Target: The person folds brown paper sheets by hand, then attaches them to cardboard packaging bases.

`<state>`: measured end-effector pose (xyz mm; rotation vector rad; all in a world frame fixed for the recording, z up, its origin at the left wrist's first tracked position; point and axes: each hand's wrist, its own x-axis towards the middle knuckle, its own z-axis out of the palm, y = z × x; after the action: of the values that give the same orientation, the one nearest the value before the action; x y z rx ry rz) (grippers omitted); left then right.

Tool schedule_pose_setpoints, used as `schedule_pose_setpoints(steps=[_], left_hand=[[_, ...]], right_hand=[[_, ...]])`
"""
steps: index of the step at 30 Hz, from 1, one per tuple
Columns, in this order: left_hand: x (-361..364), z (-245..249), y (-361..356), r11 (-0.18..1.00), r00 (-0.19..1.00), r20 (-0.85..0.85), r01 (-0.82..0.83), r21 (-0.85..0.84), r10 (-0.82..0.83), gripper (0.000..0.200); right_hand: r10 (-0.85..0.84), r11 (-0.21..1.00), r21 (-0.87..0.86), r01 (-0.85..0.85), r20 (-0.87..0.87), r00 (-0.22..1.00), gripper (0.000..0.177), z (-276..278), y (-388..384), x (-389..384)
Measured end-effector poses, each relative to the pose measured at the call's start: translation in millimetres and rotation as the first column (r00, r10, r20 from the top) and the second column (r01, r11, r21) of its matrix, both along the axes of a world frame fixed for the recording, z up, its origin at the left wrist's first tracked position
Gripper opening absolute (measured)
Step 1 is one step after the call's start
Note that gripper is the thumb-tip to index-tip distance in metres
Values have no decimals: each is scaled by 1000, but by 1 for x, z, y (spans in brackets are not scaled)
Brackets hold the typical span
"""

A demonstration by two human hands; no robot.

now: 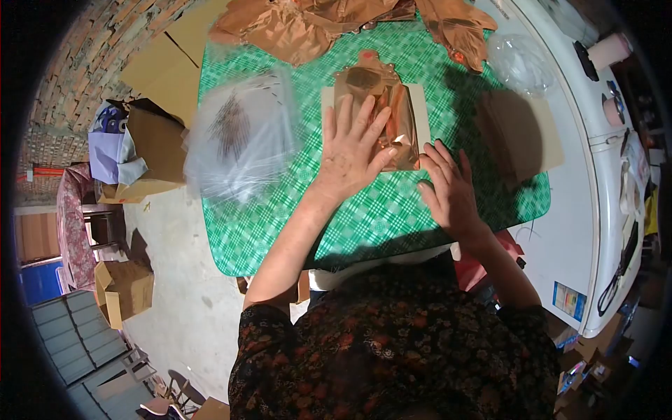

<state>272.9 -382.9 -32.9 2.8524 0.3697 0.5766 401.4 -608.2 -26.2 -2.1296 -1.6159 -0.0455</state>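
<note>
A folded piece of shiny copper-coloured foil [401,112], with a narrow tab at its far end, lies on a pale card [419,105] on the green checked tablecloth [259,234]. My left hand [348,155] rests flat over the foil's left half, fingers spread, covering part of it and the card. Close by on the right, my right hand [450,192] has its fingers apart and slightly bent, fingertips at the card's near right corner. Nothing shows in its grasp. A pile of clear plastic bags [241,133] sits to the left of my left hand.
More crumpled copper foil [294,28] is heaped along the table's far edge. At the right stand a stack of brown cards [525,133] and a bundle of clear plastic [519,64]. A white appliance [556,241] borders the table's right side. Cardboard boxes [129,288] are on the floor, left.
</note>
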Motion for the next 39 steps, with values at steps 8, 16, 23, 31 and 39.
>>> schedule_pose_setpoints(steps=[8,16,23,31,39], left_hand=[[-19,25,7,950,985,171,79,-302,-28,70],[-72,23,-3,951,981,99,-134,-279,167,57],[-84,17,-19,956,980,74,-164,-242,187,60],[-86,10,-23,960,978,112,-145,-241,176,58],[-89,17,-24,952,981,123,-112,-286,152,67]], right_hand=[[3,1000,15,-3,-22,1000,46,-2,0,5],[6,999,42,-4,-34,999,39,-6,0,7],[9,994,111,3,-104,995,28,-10,2,9],[-47,983,174,61,-79,996,27,-12,10,6],[-51,981,184,66,-83,995,35,-14,10,7]])
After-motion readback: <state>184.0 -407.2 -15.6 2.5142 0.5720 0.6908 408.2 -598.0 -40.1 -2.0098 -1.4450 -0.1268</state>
